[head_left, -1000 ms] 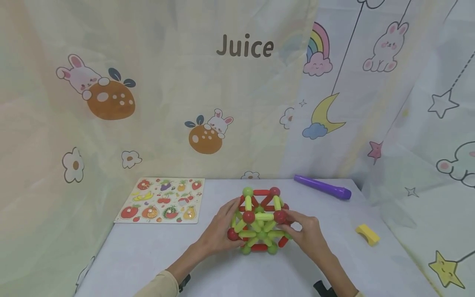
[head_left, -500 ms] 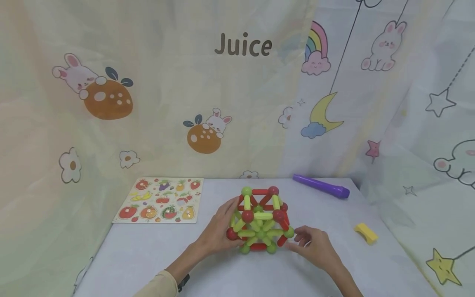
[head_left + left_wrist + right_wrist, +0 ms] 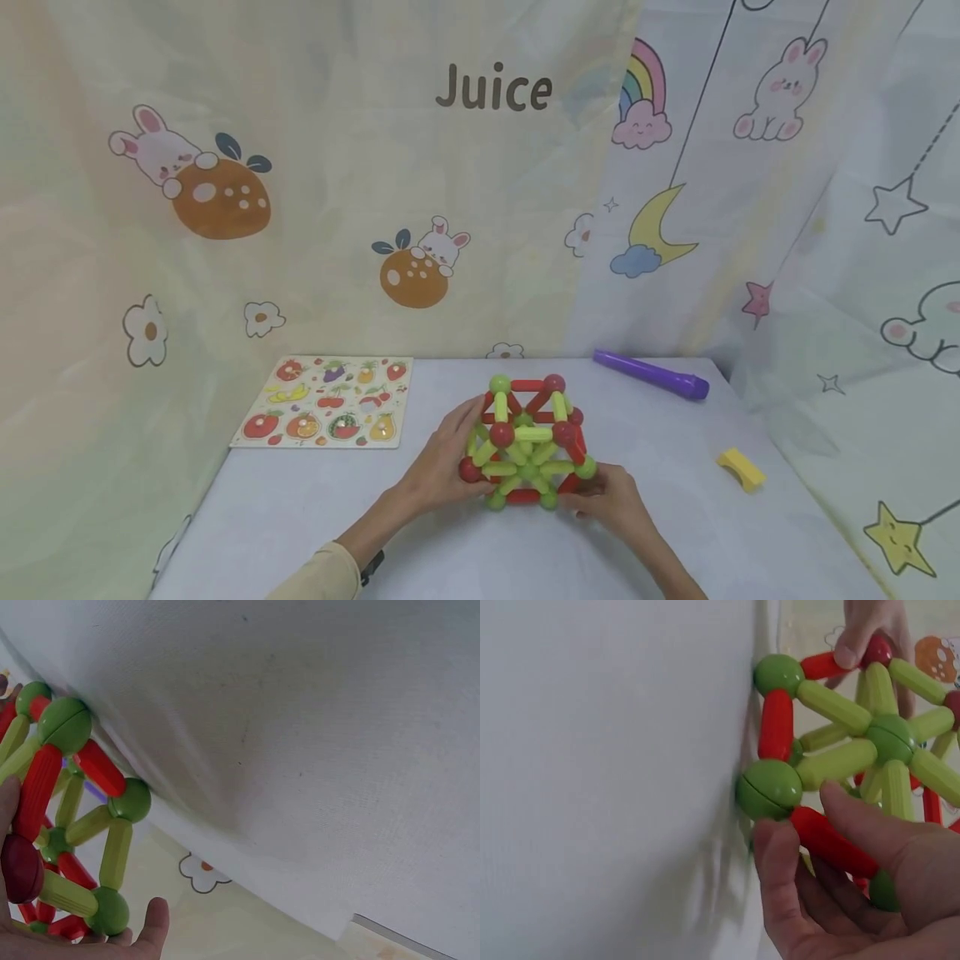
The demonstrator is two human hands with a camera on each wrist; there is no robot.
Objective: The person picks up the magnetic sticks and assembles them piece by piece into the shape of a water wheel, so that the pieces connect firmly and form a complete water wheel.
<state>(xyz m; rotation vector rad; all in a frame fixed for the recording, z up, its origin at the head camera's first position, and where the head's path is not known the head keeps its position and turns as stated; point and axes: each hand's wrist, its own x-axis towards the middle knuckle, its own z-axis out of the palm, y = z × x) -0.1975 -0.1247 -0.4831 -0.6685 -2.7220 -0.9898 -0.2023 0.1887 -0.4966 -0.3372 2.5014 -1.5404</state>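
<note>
Both hands flank the rod-and-ball frame (image 3: 528,446) mid-table (image 3: 300,517). Left hand (image 3: 45,930) cups its side, fingers loosely bent. Right hand (image 3: 840,877) pinches a red rod (image 3: 832,841); a hard tug could pop joints and collapse the frame.

The left hand (image 3: 45,930) cups a rod-and-ball toy frame (image 3: 71,817) of red and green sticks against the white table (image 3: 300,735); a dark-red ball (image 3: 20,868) touches the palm.
</note>
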